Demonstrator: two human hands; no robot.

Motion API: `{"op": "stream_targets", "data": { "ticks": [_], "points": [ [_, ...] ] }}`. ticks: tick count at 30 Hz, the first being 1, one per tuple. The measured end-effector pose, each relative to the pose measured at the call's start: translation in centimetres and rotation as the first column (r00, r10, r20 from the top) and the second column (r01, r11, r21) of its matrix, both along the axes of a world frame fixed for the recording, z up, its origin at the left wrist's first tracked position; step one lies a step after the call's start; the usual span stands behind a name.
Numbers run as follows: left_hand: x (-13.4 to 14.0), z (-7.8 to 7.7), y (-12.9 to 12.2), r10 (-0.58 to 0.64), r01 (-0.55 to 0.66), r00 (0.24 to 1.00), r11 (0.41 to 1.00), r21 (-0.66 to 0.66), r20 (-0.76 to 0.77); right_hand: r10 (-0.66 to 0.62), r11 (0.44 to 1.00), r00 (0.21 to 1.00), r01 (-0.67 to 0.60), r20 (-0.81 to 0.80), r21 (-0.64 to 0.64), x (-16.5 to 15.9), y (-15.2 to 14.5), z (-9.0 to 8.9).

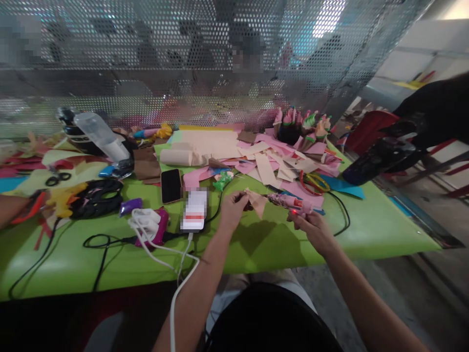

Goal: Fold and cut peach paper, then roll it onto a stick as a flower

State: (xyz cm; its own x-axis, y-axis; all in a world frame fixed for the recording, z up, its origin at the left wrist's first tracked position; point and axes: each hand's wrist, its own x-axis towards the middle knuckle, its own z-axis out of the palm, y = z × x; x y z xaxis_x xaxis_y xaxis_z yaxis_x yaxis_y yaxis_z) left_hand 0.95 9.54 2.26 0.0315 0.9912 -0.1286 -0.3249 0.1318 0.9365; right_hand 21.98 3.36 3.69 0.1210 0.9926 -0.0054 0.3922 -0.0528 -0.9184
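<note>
My left hand (234, 210) pinches a piece of peach paper (258, 203), which hangs down to a point above the green table. In my right hand (311, 225) is a pink hot glue gun (293, 203) with a small red light on it. Its nozzle end faces the paper, a short way to the right of it. The far side of the glue gun is partly hidden by other paper behind it. Just beyond my left hand lies a green wrapped bundle (223, 181).
Paper strips (269, 168) and a peach roll (176, 157) cover the table's back. Left of my hands lie phones (171, 186), (194, 210), white chargers (148, 222) and loose cords. A tumbler (381, 159) stands tilted in view at right. Another person's arm (14, 210) reaches in from the left.
</note>
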Motion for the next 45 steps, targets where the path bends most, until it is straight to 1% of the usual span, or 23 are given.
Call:
{"op": "stream_targets", "data": {
  "ticks": [4, 7, 11, 14, 19, 24, 31, 39, 45],
  "points": [
    [0.0, -0.5, 0.3, 0.023, -0.023, 1.000, 1.000, -0.003, -0.006, -0.016, 1.000, 1.000, 0.016, -0.014, 0.007, 0.3, -0.2, -0.1],
    [0.0, -0.6, 0.3, 0.016, -0.016, 1.000, 1.000, 0.002, -0.015, 0.010, 1.000, 1.000, -0.010, -0.007, 0.004, 0.3, -0.2, -0.1],
    [-0.1, -0.3, 0.0, -0.013, 0.013, 1.000, 1.000, 0.025, -0.021, 0.033, 0.999, 0.999, -0.033, 0.026, 0.012, -0.1, -0.1, 0.1],
    [-0.1, -0.1, -0.1, -0.028, 0.028, 0.999, 0.999, 0.024, -0.029, 0.030, 0.999, 0.999, -0.031, 0.020, 0.013, -0.3, 0.0, 0.1],
    [0.0, -0.2, 0.1, 0.015, -0.014, 1.000, 0.999, 0.031, -0.027, 0.009, 1.000, 1.000, -0.009, 0.003, 0.002, 0.4, -0.2, -0.4],
    [-0.1, -0.2, 0.2, 0.033, -0.032, 0.999, 0.999, 0.031, -0.023, -0.008, 1.000, 0.999, 0.008, 0.031, -0.001, 1.0, -0.4, -0.5],
    [-0.2, 0.2, 0.0, 0.017, -0.017, 1.000, 0.999, 0.027, -0.011, 0.016, 1.000, 1.000, -0.016, 0.008, 0.012, 0.8, -0.4, -0.5],
    [-0.1, 0.0, 0.1, 0.040, -0.039, 0.999, 0.999, 0.020, -0.018, -0.007, 1.000, 1.000, 0.006, 0.011, 0.016, 0.8, -0.5, -0.2],
    [-0.2, 0.1, 0.1, 0.034, -0.034, 0.999, 0.999, 0.006, -0.019, 0.005, 1.000, 1.000, -0.005, -0.012, 0.019, 1.1, -0.4, -0.8]
  ]
}}
